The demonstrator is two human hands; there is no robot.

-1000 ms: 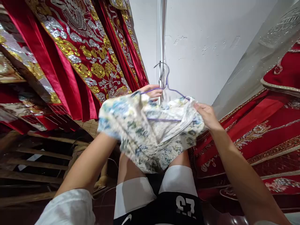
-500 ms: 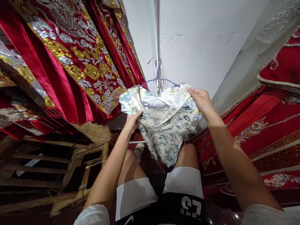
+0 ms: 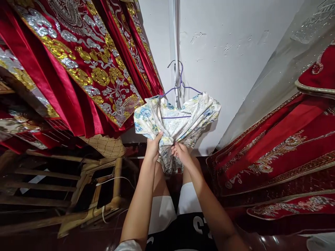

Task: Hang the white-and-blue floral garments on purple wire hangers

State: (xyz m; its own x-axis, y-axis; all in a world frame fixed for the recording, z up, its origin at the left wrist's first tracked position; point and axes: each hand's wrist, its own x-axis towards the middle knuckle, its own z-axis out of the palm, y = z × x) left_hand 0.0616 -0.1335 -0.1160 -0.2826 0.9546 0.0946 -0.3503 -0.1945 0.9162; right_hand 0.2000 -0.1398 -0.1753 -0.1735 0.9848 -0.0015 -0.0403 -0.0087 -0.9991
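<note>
A white garment with a blue and green flower print (image 3: pixel 180 118) hangs on a purple wire hanger (image 3: pixel 180 83) in front of me. The hanger's hook sits by a metal pole (image 3: pixel 175 42) against the white wall. My left hand (image 3: pixel 154 147) pinches the left front edge of the garment near its middle. My right hand (image 3: pixel 181 151) grips the right front edge close beside it. Both hands are closed on the cloth and almost touch each other.
Red robes with gold and silver embroidery (image 3: pixel 86 62) hang at the left. More red embroidered cloth (image 3: pixel 274 153) lies at the right. A wooden stool frame (image 3: pixel 104 188) stands low at the left, with a white cable on it. My legs in black-and-white shorts are below.
Both hands have left the garment's shoulders and come down and together at its front middle. The garment now hangs straighter on the hanger.
</note>
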